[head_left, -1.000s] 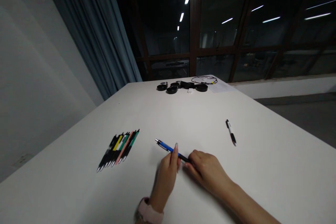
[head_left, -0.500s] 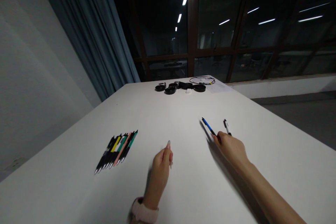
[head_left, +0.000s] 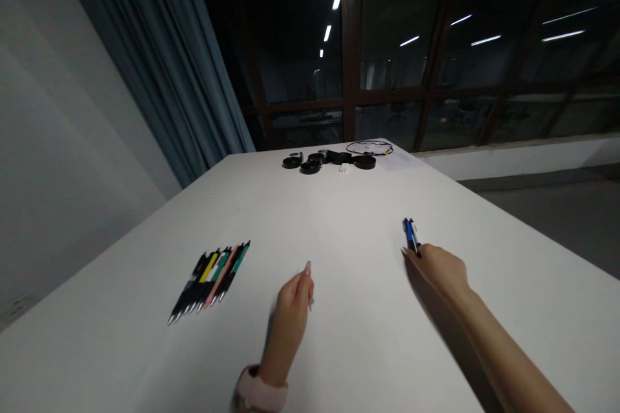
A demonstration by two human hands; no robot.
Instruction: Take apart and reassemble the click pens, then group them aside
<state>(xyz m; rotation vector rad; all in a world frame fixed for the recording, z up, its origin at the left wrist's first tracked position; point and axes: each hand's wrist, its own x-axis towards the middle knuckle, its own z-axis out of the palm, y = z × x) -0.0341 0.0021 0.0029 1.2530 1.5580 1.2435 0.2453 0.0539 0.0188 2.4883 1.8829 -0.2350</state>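
My right hand (head_left: 443,270) rests low over the table, fingers closed on a blue pen (head_left: 409,230) with a dark lower barrel. Right beside that pen lies a white-and-black pen (head_left: 414,232); its lower part is hidden by my fingers. My left hand (head_left: 293,293), with a pink band at the wrist, hovers near the table's middle. Its fingers are pressed together, and no object shows in them. To its left, several pens (head_left: 210,279) lie side by side in a slanted row, in black, yellow, white, green and pink.
The white table (head_left: 339,355) stretches toward dark windows. At its far end sit several round black objects (head_left: 310,168), a small white piece (head_left: 344,168), a coiled black cable (head_left: 371,147) and a paper sheet (head_left: 400,161). A blue curtain (head_left: 194,77) hangs at the left.
My right hand has moved right with the blue pen, bringing it alongside the white-and-black one. My left hand keeps nearly the same place; the view has shifted slightly.
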